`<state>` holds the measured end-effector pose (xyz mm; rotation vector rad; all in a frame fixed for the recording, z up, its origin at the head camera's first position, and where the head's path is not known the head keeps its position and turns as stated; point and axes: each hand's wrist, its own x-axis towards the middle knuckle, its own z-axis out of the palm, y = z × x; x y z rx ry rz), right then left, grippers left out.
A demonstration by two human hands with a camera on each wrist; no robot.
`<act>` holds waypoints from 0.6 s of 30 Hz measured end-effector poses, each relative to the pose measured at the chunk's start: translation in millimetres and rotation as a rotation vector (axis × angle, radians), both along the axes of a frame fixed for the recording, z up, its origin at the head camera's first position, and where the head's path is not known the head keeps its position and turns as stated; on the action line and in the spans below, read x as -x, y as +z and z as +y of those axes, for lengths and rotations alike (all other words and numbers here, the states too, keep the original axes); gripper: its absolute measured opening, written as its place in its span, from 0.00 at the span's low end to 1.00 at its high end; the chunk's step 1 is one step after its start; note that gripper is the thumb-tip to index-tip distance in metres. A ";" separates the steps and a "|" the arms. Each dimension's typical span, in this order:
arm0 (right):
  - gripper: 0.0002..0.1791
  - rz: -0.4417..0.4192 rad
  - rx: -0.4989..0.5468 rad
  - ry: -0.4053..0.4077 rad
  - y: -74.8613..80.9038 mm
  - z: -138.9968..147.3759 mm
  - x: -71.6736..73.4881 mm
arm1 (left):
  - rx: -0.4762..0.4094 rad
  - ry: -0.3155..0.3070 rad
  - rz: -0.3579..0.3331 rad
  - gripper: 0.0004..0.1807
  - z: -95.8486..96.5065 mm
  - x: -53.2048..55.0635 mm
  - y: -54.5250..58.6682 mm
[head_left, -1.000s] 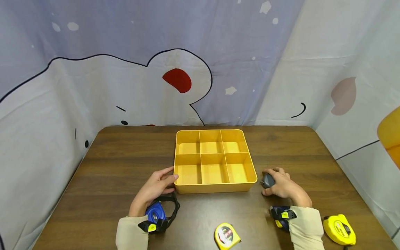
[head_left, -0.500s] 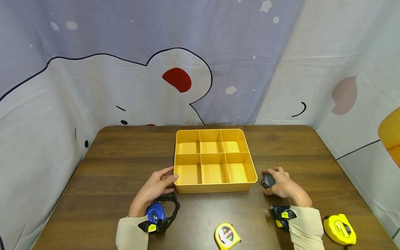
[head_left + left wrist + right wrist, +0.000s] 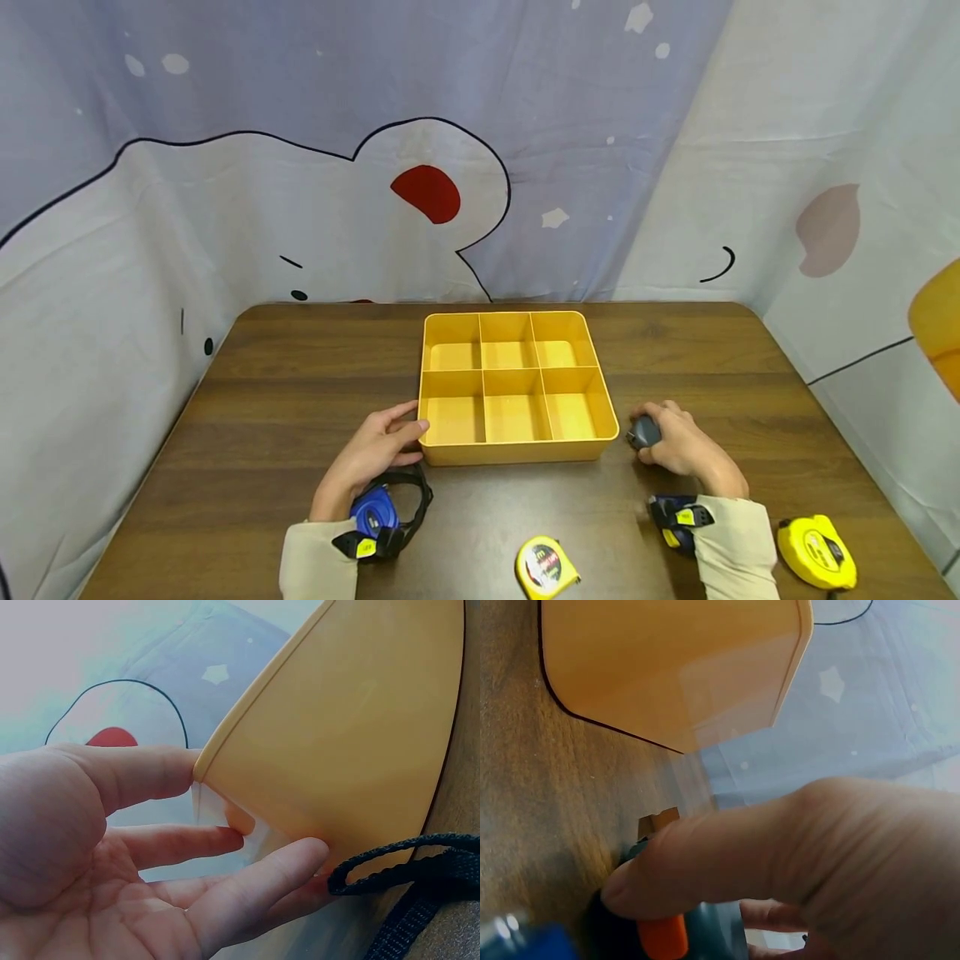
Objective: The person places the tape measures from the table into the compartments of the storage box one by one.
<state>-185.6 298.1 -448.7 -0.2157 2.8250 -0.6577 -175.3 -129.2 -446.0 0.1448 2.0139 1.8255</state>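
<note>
A yellow six-compartment box (image 3: 517, 452) stands on the wooden table. At its left front corner is my left hand (image 3: 378, 446), thumb tip at the rim and the extended fingers (image 3: 262, 889) along the outer side wall. To the box's right, my right hand (image 3: 678, 442) grips a dark grey tape measure (image 3: 645, 432), low at the tabletop. In the right wrist view, the thumb lies across this tape measure near its orange button (image 3: 662, 939). A blue tape measure (image 3: 373, 510) with a black strap (image 3: 422, 505) lies by my left wrist, partly covered.
A small yellow tape measure (image 3: 542, 567) lies at the front middle. Beside my right sleeve is a larger yellow one (image 3: 816, 552). A dark blue and yellow tape measure (image 3: 671, 535) is partly hidden under my right wrist. A patterned curtain (image 3: 570, 150) hangs behind the table.
My right thumb has shifted slightly inward along the dark grey tape measure. The left hand and the box stay in place.
</note>
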 end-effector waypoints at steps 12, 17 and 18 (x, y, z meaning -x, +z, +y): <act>0.31 0.095 0.039 0.025 0.4 2.7 -0.5 | 0.006 0.004 -0.011 0.36 -0.5 -1.1 1.6; 0.32 0.121 0.034 0.024 4.3 3.4 -1.8 | 0.019 0.004 -0.014 0.36 0.2 -1.0 2.1; 0.32 0.128 0.032 0.022 5.3 3.3 -2.3 | 0.020 0.005 -0.014 0.36 0.5 -1.0 2.1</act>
